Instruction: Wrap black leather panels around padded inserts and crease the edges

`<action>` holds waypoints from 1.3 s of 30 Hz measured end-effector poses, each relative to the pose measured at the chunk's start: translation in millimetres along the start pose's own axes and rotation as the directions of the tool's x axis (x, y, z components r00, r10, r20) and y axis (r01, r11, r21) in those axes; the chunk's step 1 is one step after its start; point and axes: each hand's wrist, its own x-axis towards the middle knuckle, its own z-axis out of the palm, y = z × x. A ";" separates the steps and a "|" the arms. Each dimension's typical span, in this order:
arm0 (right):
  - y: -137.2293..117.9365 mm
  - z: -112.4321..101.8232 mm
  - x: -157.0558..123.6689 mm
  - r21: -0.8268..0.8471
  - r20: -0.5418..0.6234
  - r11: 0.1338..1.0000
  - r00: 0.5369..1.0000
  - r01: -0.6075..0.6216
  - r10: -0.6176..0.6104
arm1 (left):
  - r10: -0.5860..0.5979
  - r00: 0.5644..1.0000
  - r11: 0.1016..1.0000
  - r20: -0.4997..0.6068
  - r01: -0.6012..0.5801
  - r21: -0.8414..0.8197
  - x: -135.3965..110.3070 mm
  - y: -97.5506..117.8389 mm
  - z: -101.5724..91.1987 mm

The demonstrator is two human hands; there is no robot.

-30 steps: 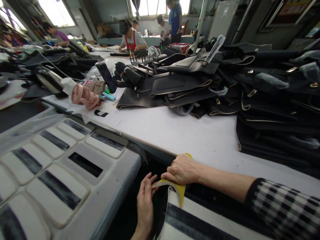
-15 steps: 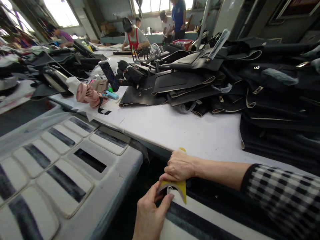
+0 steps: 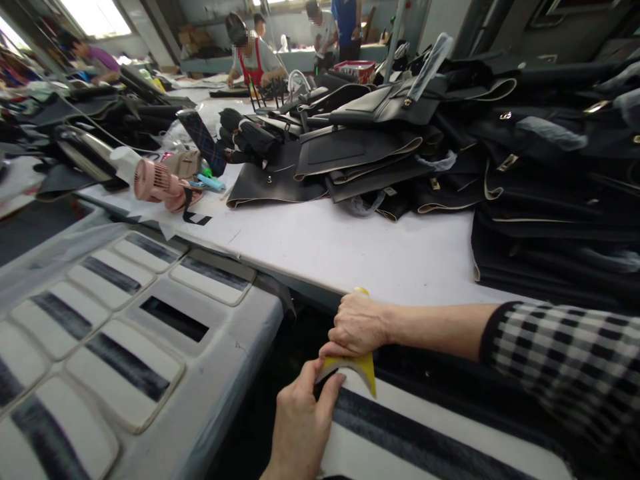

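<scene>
My right hand (image 3: pixel 353 327) is closed around a yellow scraper (image 3: pixel 367 370) with a concave lower edge. That curved edge rests at the near-left corner of a white panel (image 3: pixel 465 427), which carries a broad dark stripe. My left hand (image 3: pixel 303 413) pinches the same corner, thumb on top and fingers around the edge. Its fingertips nearly meet the right hand at the scraper. Black material (image 3: pixel 425 373) lies along the panel's far side, under my right forearm. The panel's lower part runs out of view.
On the left, a grey table (image 3: pixel 225 347) bears several white panels (image 3: pixel 125 373) with dark stripes. Ahead, a white tabletop (image 3: pixel 350 247) holds piled black leather pieces (image 3: pixel 375 153) and a pink fan (image 3: pixel 160 183). A dark gap separates the tables. People (image 3: pixel 255 60) work farther back.
The white folded lip seen between my left thumb and the scraper is now out of sight. The scraper sits slightly lower over the corner. The whole view has shifted a little.
</scene>
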 end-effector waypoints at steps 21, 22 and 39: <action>-38.2 11.0 -41.8 0.044 0.039 0.946 0.947 -0.320 0.319 | 0.027 0.871 0.489 0.490 0.416 -0.767 28.4 -12.8 13.0; -39.6 11.7 -44.2 0.045 0.043 0.941 0.942 -0.335 0.333 | 0.023 0.866 0.500 0.499 0.422 -0.756 29.5 -14.0 13.4; -129.0 -5.4 -178.7 0.917 0.393 -0.284 0.513 -0.281 0.763 | -0.004 0.899 0.711 0.438 0.311 -0.630 38.0 -17.2 19.3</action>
